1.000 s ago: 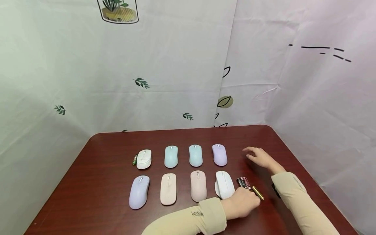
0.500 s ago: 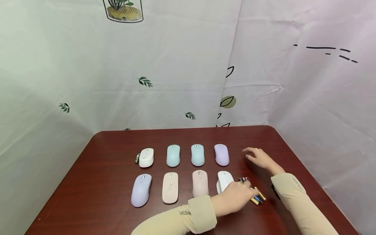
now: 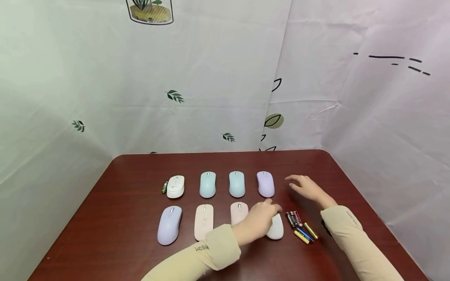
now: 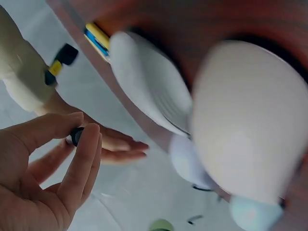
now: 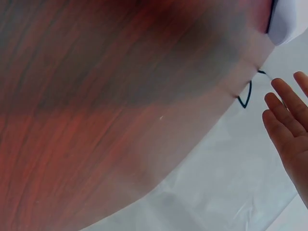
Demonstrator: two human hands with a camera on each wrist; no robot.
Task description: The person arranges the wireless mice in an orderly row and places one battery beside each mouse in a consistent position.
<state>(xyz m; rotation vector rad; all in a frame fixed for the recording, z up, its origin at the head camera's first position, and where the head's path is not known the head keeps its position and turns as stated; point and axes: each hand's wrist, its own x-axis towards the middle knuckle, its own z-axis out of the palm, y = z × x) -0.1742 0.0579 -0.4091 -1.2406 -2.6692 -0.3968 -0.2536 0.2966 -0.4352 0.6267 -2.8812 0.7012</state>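
Note:
My left hand (image 3: 258, 219) is above the table between the pink mouse (image 3: 239, 210) and the white mouse (image 3: 275, 228), hiding part of both. In the left wrist view its thumb and fingers pinch a small dark battery (image 4: 77, 136), seen nearly end-on. To the right of the white mouse lies a group of loose batteries: black-and-red ones (image 3: 294, 219), a gold one (image 3: 311, 230), a blue one (image 3: 305, 234) and a yellow one (image 3: 301, 237). My right hand (image 3: 307, 190) holds nothing, its fingers extended toward the purple mouse (image 3: 265, 184).
Along the back row stand two light-blue mice (image 3: 208, 185) and a white mouse (image 3: 175, 187) with a green battery (image 3: 164, 187) beside it. A lavender mouse (image 3: 170, 225) and a beige mouse (image 3: 204, 222) are in the front row. A printed curtain (image 3: 211, 78) surrounds the dark-red table (image 3: 105, 218).
My left hand has left the loose batteries and moved left and away from me, over the white mouse. The blue and yellow batteries are now uncovered. My right hand has barely shifted.

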